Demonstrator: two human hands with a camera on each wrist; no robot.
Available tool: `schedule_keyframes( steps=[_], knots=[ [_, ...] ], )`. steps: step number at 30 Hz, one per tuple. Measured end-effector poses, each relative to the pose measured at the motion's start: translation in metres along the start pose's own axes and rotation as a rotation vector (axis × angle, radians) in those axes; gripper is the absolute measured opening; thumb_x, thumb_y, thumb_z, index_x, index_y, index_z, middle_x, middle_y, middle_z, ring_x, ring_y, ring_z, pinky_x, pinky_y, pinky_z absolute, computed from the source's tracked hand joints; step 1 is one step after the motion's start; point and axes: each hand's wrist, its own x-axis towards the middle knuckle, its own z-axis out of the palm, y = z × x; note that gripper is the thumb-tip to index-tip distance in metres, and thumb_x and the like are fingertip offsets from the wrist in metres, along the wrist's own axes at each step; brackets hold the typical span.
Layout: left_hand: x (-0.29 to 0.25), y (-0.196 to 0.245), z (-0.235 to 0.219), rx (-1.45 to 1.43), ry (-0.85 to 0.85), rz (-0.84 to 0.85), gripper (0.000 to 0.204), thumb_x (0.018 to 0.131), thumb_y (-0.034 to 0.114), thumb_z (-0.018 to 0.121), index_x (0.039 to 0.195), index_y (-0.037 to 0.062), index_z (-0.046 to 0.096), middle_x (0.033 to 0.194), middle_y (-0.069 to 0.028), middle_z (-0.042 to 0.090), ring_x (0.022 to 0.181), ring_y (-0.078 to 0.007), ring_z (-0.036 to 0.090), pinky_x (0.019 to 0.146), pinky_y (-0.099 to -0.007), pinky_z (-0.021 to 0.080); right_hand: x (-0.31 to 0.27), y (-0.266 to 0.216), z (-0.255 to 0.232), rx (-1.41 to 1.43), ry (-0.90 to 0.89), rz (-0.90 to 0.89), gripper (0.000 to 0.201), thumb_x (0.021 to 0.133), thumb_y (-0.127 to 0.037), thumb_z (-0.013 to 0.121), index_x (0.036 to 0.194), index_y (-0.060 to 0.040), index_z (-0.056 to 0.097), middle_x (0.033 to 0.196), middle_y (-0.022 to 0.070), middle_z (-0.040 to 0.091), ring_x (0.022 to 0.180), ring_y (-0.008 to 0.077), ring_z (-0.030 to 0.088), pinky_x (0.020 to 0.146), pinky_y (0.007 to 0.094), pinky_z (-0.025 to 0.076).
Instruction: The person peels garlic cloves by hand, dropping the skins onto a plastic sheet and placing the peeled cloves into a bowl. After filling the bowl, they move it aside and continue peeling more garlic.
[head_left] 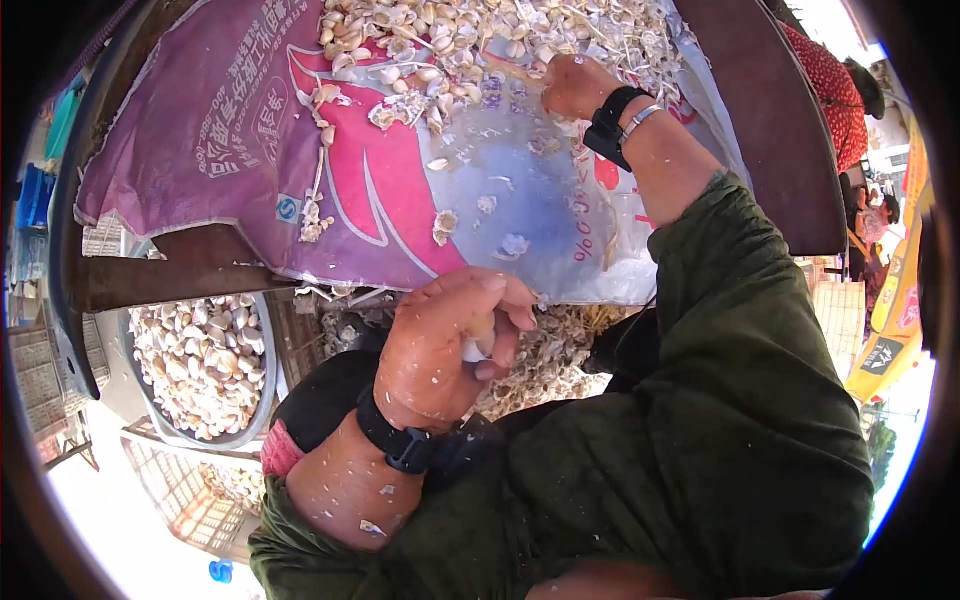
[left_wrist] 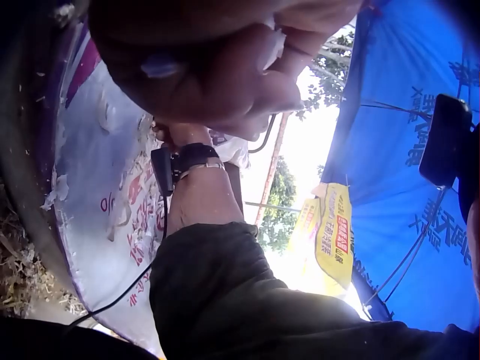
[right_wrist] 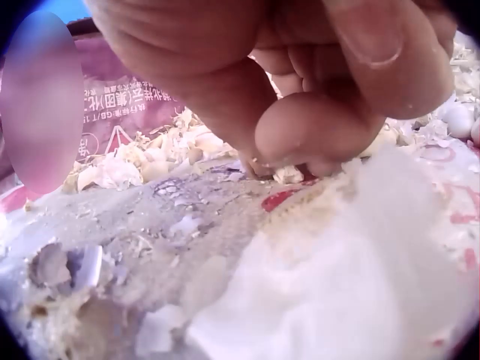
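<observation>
My left hand (head_left: 440, 345) is close below the table edge, its fingers curled round a small white garlic clove (head_left: 478, 346); the left wrist view shows this hand (left_wrist: 217, 67) only as a dark close mass. My right hand (head_left: 575, 85) reaches far across a purple and pink printed sack (head_left: 250, 120), fingers curled at the edge of a pile of garlic cloves and skins (head_left: 470, 35). In the right wrist view the right hand's fingertips (right_wrist: 300, 135) press together just above loose skins (right_wrist: 150, 161); whether they pinch anything is unclear.
A grey basin (head_left: 262, 400) full of peeled cloves stands at the lower left. A heap of husks (head_left: 550, 350) lies under the table's front edge. The dark table rim (head_left: 780, 120) curves on the right, with a person in red (head_left: 835, 95) beyond. A blue canopy (left_wrist: 405, 112) hangs overhead.
</observation>
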Motion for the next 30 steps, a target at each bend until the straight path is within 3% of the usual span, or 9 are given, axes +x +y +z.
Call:
schedule_keyframes(
  steps=[2, 6, 8, 15, 16, 17, 19, 27, 30],
  knots=[
    [-0.002, -0.001, 0.001, 0.001, -0.006, 0.004, 0.026, 0.09, 0.023, 0.056, 0.093, -0.0012, 0.065, 0.081, -0.0108, 0.063, 0.054, -0.014, 0.051, 0.045, -0.0257, 0.035, -0.012, 0.006, -0.006, -0.097, -0.129, -0.067, 0.027, 0.074, -0.017, 0.067, 0.091, 0.0031, 0.067, 0.085, 0.0192, 0.069, 0.079, 0.0297, 0.069, 0.067, 0.038, 0.055],
    [-0.006, -0.002, 0.006, 0.074, 0.03, 0.005, 0.027, 0.09, 0.025, 0.055, 0.089, -0.0007, 0.064, 0.08, -0.01, 0.062, 0.057, -0.0144, 0.051, 0.048, -0.0263, 0.036, -0.059, 0.006, -0.008, 1.088, -0.14, 0.198, 0.028, 0.082, -0.012, 0.064, 0.108, -0.001, 0.063, 0.079, 0.0084, 0.067, 0.058, 0.012, 0.06, 0.045, 0.024, 0.038],
    [-0.006, -0.003, 0.006, 0.114, 0.027, 0.001, 0.028, 0.091, 0.026, 0.053, 0.086, -0.0002, 0.063, 0.081, -0.0098, 0.061, 0.059, -0.0148, 0.051, 0.05, -0.0267, 0.038, -0.09, -0.011, -0.015, 1.726, -0.133, -0.024, 0.026, 0.086, -0.009, 0.061, 0.111, -0.0011, 0.061, 0.087, 0.0113, 0.068, 0.066, 0.0125, 0.063, 0.047, 0.0243, 0.04],
    [-0.008, -0.007, 0.007, 0.108, 0.061, 0.018, 0.024, 0.087, 0.025, 0.06, 0.09, 0.0013, 0.065, 0.078, -0.007, 0.062, 0.06, -0.0136, 0.053, 0.049, -0.0261, 0.036, -0.23, -0.114, -0.115, 2.047, -0.518, -0.615, 0.023, 0.088, 0.003, 0.059, 0.11, 0.0086, 0.058, 0.1, 0.0178, 0.067, 0.078, 0.0203, 0.069, 0.065, 0.0277, 0.056],
    [-0.01, -0.006, 0.008, 0.109, 0.055, 0.024, 0.024, 0.087, 0.024, 0.06, 0.09, 0.0015, 0.065, 0.078, -0.0068, 0.062, 0.06, -0.0135, 0.053, 0.049, -0.0263, 0.036, -0.244, -0.122, -0.117, 2.14, -0.635, -0.77, 0.026, 0.087, 0.003, 0.063, 0.11, 0.0105, 0.056, 0.1, 0.0319, 0.063, 0.078, 0.0384, 0.069, 0.066, 0.0419, 0.058],
    [-0.005, -0.01, 0.005, 0.102, 0.102, -0.038, 0.023, 0.087, 0.024, 0.059, 0.089, 0.0017, 0.065, 0.078, -0.0066, 0.062, 0.061, -0.0132, 0.053, 0.049, -0.0263, 0.036, -0.232, -0.14, -0.11, 2.017, -0.381, -1.278, 0.02, 0.086, 0.001, 0.065, 0.105, 0.0053, 0.062, 0.094, 0.0143, 0.068, 0.076, 0.022, 0.067, 0.06, 0.0306, 0.049],
    [-0.008, -0.006, 0.002, 0.114, 0.022, -0.003, 0.022, 0.087, 0.024, 0.058, 0.09, 0.0026, 0.065, 0.078, -0.0061, 0.062, 0.062, -0.0125, 0.054, 0.049, -0.0258, 0.036, -0.267, -0.188, -0.099, 2.366, -0.462, -1.544, 0.015, 0.088, 0.003, 0.064, 0.099, 0.0133, 0.062, 0.087, 0.0193, 0.066, 0.067, 0.0297, 0.065, 0.052, 0.0355, 0.054],
    [-0.015, -0.004, 0.007, 0.18, 0.059, 0.016, 0.026, 0.09, 0.024, 0.052, 0.083, 0.0007, 0.061, 0.075, -0.0077, 0.059, 0.055, -0.0134, 0.05, 0.048, -0.0265, 0.036, -0.258, -0.174, -0.119, 2.185, -0.286, -1.445, 0.02, 0.089, -0.003, 0.067, 0.103, 0.0102, 0.061, 0.086, 0.0185, 0.066, 0.071, 0.0317, 0.067, 0.054, 0.0371, 0.053],
    [-0.016, -0.001, 0.009, 0.159, 0.055, 0.068, 0.026, 0.09, 0.025, 0.053, 0.083, 0.0007, 0.061, 0.075, -0.008, 0.059, 0.057, -0.0136, 0.051, 0.048, -0.0267, 0.036, -0.221, -0.175, -0.142, 1.445, -1.078, -1.961, 0.024, 0.087, -0.009, 0.071, 0.103, 0.0081, 0.064, 0.087, 0.0164, 0.068, 0.073, 0.0288, 0.068, 0.057, 0.0352, 0.055]
  ],
)
